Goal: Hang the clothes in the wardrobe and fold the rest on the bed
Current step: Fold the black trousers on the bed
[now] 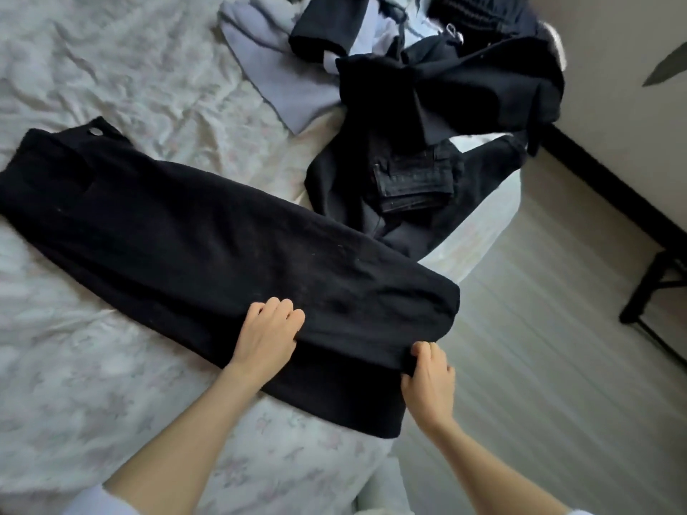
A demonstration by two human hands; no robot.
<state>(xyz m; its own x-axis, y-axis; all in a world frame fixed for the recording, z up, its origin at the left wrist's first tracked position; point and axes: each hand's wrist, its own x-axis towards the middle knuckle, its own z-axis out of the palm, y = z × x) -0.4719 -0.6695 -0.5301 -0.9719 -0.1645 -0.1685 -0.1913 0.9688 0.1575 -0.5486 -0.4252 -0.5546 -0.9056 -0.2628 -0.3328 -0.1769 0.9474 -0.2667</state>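
A pair of black trousers (193,232) lies flat across the bed (93,384), its waistband with a silver button at the far left. The leg end is doubled back over itself near the bed's edge. My left hand (265,336) grips the upper layer of that fold, fingers curled over its edge. My right hand (429,377) pinches the same layer's edge further right, close to the mattress edge.
A heap of dark garments (446,102) with a pale lavender piece (267,72) lies at the bed's far corner, with folded dark jeans (412,180) below it. Wooden floor (539,347) runs along the right, with a black metal stand (654,291) by the wall.
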